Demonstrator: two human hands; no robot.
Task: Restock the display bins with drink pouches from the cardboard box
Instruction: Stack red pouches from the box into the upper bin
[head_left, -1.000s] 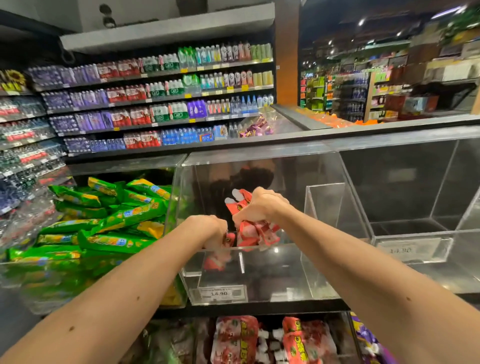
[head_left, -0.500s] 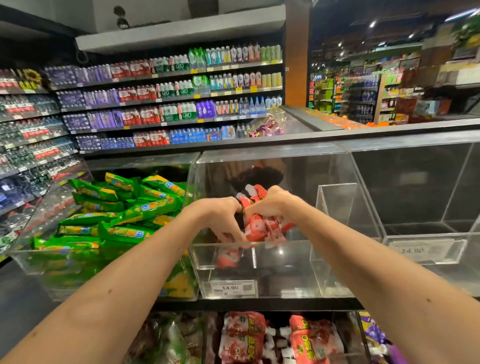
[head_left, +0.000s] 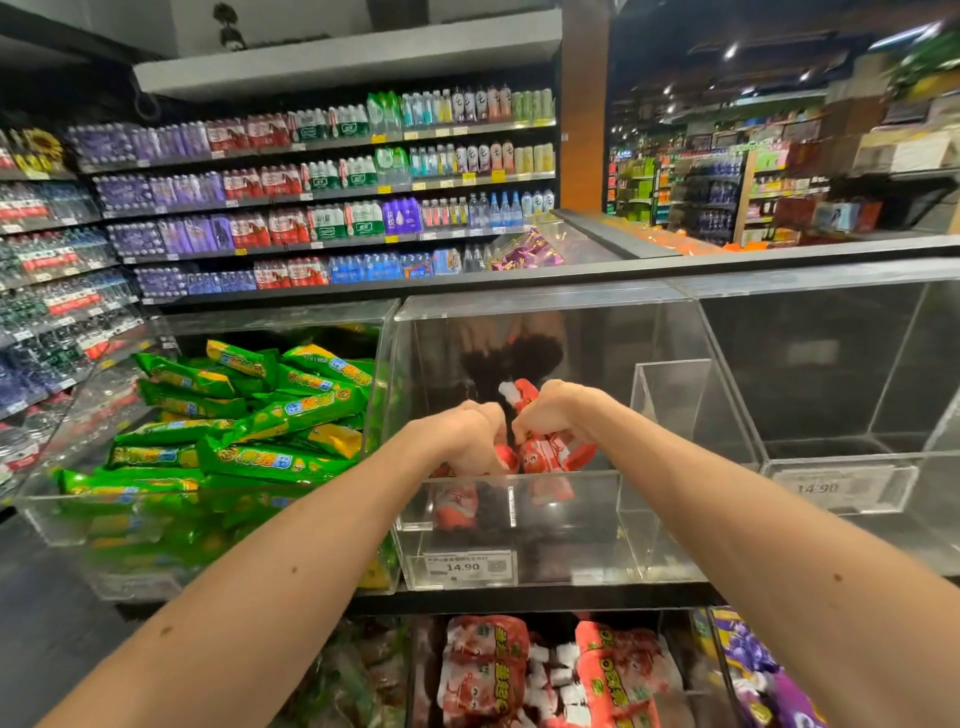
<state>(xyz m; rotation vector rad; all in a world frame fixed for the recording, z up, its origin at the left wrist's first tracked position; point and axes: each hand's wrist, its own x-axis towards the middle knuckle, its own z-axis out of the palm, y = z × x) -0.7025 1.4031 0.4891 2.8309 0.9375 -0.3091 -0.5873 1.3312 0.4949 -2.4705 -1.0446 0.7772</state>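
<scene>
Centre frame: left hand (head_left: 464, 439) and right hand (head_left: 557, 410) close together, both clamped on red drink pouches (head_left: 553, 453) just inside middle bin (head_left: 561, 525). Beside it, left bin (head_left: 291, 314) heaped with green pouches (head_left: 270, 415); middle barely begun, right bin (head_left: 810, 364) yet to fill. No cardboard box in view.

— Where does the view look from?
— From the person's head, in front of the clear middle bin (head_left: 571, 530). It faces forward and down into the bin.
— How near?
— Close. Both forearms run from the bottom edge to the bin, where the left hand (head_left: 462, 439) and right hand (head_left: 556, 410) grip red pouches (head_left: 545, 452) mid-frame. The drink shelves (head_left: 332, 208) stand well behind it.
— Other views?
— This is the sole one.
</scene>
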